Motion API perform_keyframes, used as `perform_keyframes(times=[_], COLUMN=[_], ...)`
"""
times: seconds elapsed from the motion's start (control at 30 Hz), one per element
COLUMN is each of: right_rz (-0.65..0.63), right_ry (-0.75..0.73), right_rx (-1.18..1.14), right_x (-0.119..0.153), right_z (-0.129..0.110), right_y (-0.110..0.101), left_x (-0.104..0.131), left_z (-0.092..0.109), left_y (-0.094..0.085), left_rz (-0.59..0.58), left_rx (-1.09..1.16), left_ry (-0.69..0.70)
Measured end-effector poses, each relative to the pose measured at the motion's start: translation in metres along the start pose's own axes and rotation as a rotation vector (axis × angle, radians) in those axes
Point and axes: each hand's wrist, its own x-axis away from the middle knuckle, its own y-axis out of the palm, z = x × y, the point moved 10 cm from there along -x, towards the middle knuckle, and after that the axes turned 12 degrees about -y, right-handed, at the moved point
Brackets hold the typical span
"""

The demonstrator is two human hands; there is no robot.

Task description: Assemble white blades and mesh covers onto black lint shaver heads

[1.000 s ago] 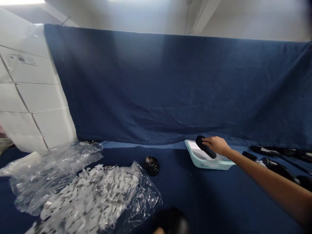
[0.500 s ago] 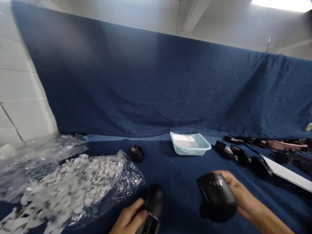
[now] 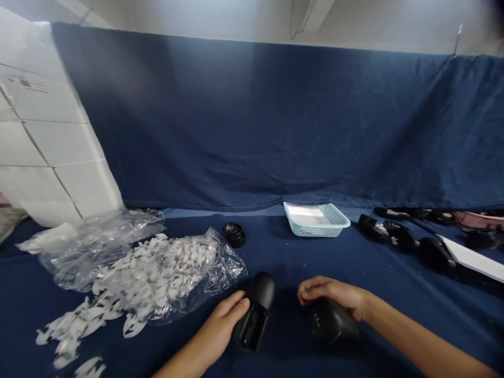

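Observation:
My left hand is closed round the side of a long black plastic housing with a rounded top. Its lower part has an open, slotted recess facing me. To the right, my right hand grips a black curved plastic cover with a row of small light marks. The cover is tilted and slightly blurred, and some of my right fingers are hidden. Housing and cover are apart, both over the blue cloth. Left of my left hand lies a clear plastic bag with many small white pieces spilling out.
Black rings lie stacked behind the bag. A light-blue basket holding something white stands at the back. Black parts and a white strip lie at right, near a pink basket. White boxes rise at left.
My right hand has moved left with the cover, closer to the housing, and the cover has turned. My left hand has brought the housing slightly up. The view has shifted a little left and down.

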Motion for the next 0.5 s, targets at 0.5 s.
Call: perform_keyframes(times=[0.5], right_rz=[0.353], right_ry=[-0.296], right_rx=[0.553], right_x=[-0.018], right_z=[-0.036], right_y=[-0.044], left_x=[0.001], left_z=[0.007], left_y=[0.02], left_rz=[-0.371], left_rx=[0.428], left_ry=[-0.116])
